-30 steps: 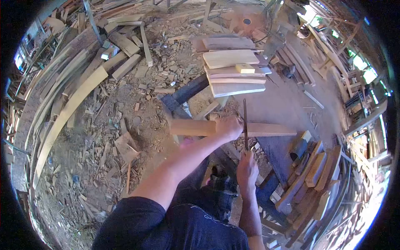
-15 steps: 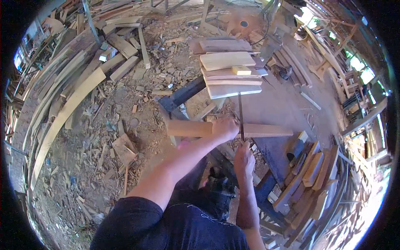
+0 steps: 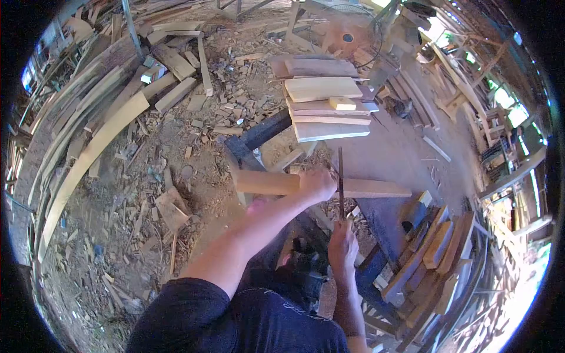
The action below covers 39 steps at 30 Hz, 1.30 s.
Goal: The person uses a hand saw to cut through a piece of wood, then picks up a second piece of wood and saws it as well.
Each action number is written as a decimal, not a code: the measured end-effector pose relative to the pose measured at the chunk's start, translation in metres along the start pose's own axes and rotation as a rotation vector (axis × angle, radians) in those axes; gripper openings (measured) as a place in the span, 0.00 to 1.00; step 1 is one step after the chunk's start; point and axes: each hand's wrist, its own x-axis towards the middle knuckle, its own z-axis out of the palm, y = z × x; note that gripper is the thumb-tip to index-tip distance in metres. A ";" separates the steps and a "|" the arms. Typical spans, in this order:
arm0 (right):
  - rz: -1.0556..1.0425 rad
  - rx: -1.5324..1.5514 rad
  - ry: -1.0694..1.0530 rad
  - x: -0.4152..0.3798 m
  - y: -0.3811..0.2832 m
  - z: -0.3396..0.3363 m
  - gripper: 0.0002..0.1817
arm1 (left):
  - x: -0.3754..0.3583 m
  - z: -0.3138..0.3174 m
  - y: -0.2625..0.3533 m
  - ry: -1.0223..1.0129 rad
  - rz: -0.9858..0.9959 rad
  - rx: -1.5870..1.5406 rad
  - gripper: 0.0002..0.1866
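**Rasp across a pinned board**

The left hand [image 3: 318, 183] has its fingers curled tight over a long wooden board [image 3: 265, 182] at centre frame, apparently pinning it flat so it cannot slide. Just below, the right hand [image 3: 343, 246] wraps fully around the handle of a thin dark rasp [image 3: 340, 176], whose blade stands upright in the frame and crosses the board beside the left hand. The board lies across the counter [image 3: 400, 153]. Stacked planks [image 3: 321, 88] sit above centre, and offcuts [image 3: 176, 141] litter the floor at left.

Pale wooden plank [image 3: 376, 188] lying level on workbench, thin dark file [image 3: 340, 179] standing across it
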 end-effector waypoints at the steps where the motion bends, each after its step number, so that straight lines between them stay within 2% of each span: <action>1: -0.005 -0.009 -0.004 0.004 0.002 0.001 0.12 | -0.001 -0.001 0.000 0.008 0.030 0.037 0.20; 3: 0.019 -0.036 -0.042 0.006 0.004 0.005 0.11 | -0.010 0.002 0.000 -0.008 0.059 0.076 0.20; 5: -0.035 0.019 0.021 0.025 0.001 0.009 0.11 | -0.011 -0.005 0.005 0.043 0.038 0.088 0.20; 7: -0.033 -0.047 0.012 0.044 -0.001 0.018 0.11 | -0.009 -0.010 0.005 0.022 0.001 0.010 0.21; 9: 0.004 -0.065 -0.009 0.029 -0.002 0.012 0.11 | -0.018 -0.020 0.009 0.026 0.108 0.044 0.21; 10: 0.028 -0.085 -0.020 0.019 -0.001 0.009 0.12 | -0.009 -0.011 0.003 -0.011 0.037 -0.032 0.19; 11: 0.047 -0.101 -0.021 0.012 0.003 0.008 0.12 | -0.001 0.001 0.002 -0.028 0.049 -0.046 0.19; 13: 0.046 -0.040 -0.009 -0.005 0.007 0.007 0.12 | -0.009 -0.018 0.013 -0.042 -0.036 0.019 0.18; 15: 0.108 -0.030 -0.038 0.009 0.003 0.010 0.11 | -0.011 -0.020 0.012 -0.062 -0.028 0.016 0.19; 17: -0.033 0.023 0.049 0.028 0.001 0.017 0.11 | -0.012 -0.017 0.012 -0.066 -0.013 0.024 0.19; 18: -0.030 0.023 0.050 0.028 0.001 0.016 0.11 | -0.011 -0.014 0.011 -0.034 -0.013 0.047 0.20; 20: 0.050 -0.013 -0.045 0.031 0.000 0.015 0.12 | -0.009 -0.010 0.010 0.004 -0.013 0.070 0.20; 25: 0.120 -0.044 -0.092 -0.006 0.004 0.004 0.11 | 0.000 0.005 0.001 0.029 -0.010 0.157 0.21; 29: 0.086 0.006 -0.046 0.017 0.008 0.014 0.11 | -0.008 -0.010 0.010 -0.026 -0.004 0.119 0.22; 31: 0.060 0.015 -0.033 0.016 0.007 0.011 0.11 | -0.003 -0.012 0.008 -0.137 -0.044 0.007 0.21; 34: 0.016 0.035 -0.010 0.001 0.004 -0.001 0.10 | -0.003 -0.013 0.009 -0.090 -0.044 0.024 0.20; 37: 0.084 0.006 -0.074 0.002 0.013 0.009 0.08 | 0.000 -0.005 0.008 -0.078 -0.078 0.082 0.19; 39: -0.023 0.035 0.021 0.032 0.009 0.018 0.07 | -0.003 -0.007 0.008 -0.107 -0.064 0.105 0.19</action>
